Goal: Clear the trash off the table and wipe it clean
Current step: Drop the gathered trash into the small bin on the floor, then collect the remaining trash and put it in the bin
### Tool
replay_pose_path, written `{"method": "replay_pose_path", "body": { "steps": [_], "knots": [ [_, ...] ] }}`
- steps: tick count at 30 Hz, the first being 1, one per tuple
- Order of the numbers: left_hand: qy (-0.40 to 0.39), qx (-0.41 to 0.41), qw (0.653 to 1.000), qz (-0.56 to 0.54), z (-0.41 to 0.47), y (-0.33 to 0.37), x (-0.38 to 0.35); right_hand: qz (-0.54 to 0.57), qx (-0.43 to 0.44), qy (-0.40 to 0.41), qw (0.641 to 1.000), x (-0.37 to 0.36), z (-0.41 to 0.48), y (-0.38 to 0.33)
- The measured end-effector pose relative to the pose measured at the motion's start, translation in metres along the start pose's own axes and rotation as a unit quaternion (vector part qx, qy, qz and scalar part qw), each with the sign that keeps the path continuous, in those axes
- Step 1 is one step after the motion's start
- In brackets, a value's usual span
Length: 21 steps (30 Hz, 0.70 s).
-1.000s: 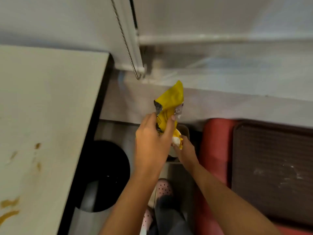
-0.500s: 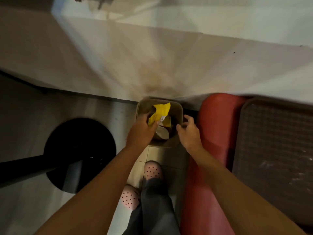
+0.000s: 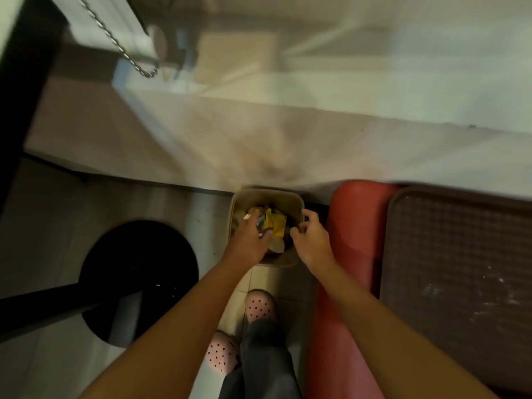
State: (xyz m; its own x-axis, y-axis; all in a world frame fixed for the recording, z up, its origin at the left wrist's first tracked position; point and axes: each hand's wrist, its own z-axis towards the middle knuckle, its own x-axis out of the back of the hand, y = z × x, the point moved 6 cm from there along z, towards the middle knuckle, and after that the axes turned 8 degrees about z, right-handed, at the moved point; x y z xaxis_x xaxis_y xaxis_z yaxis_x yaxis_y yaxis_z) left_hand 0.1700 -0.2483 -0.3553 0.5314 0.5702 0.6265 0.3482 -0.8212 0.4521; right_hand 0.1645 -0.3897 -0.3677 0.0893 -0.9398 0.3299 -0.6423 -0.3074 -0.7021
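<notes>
Step in hand: trash disposal, first half of the task.

- Bin (image 3: 266, 193), small and tan, stands on the floor at frame centre, against the wall and just left of the red seat (image 3: 354, 231).
- Yellow wrapper (image 3: 275, 223) lies crumpled inside the bin, above other scraps.
- Left hand (image 3: 249, 240) reaches down into the bin mouth. Fingers and thumb are closed on the wrapper's dark printed end, so it is not yet let go.
- Right hand (image 3: 312, 240) is at the bin's right rim, fingers curled, thumb toward the inside. Motion blur: cannot tell whether they clamp the rim or only hover at it.
- Brown tray (image 3: 460, 269) rests on the seat, right of frame.
- Round black table base (image 3: 138, 280) at lower left. Of the table itself only a dark edge (image 3: 17, 96) shows, upper left; its top is out of view.

Judgement: the wrapper is as good as binned. Next move calls for opening the left fingers, lifting both hands clear without dragging the wrapper out, then turning to the table. Wiping needs a cloth; none in view.
</notes>
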Motion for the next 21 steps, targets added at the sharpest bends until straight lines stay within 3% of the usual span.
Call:
{"method": "replay_pose_path", "body": {
  "steps": [7, 15, 21],
  "knots": [
    [0.051, -0.017, 0.998, -0.021, -0.047, 0.024, 0.04, -0.012, 0.033, 0.0, 0.999, 0.017, -0.036, -0.05],
    [0.148, -0.038, 0.979, -0.133, -0.123, 0.053, 0.105, -0.012, 0.091, 0.001, 0.996, 0.039, -0.1, -0.106],
    [0.2, -0.087, 0.967, -0.13, -0.182, 0.065, 0.163, -0.01, 0.161, -0.012, 0.987, 0.038, -0.154, -0.172]
  ]
}}
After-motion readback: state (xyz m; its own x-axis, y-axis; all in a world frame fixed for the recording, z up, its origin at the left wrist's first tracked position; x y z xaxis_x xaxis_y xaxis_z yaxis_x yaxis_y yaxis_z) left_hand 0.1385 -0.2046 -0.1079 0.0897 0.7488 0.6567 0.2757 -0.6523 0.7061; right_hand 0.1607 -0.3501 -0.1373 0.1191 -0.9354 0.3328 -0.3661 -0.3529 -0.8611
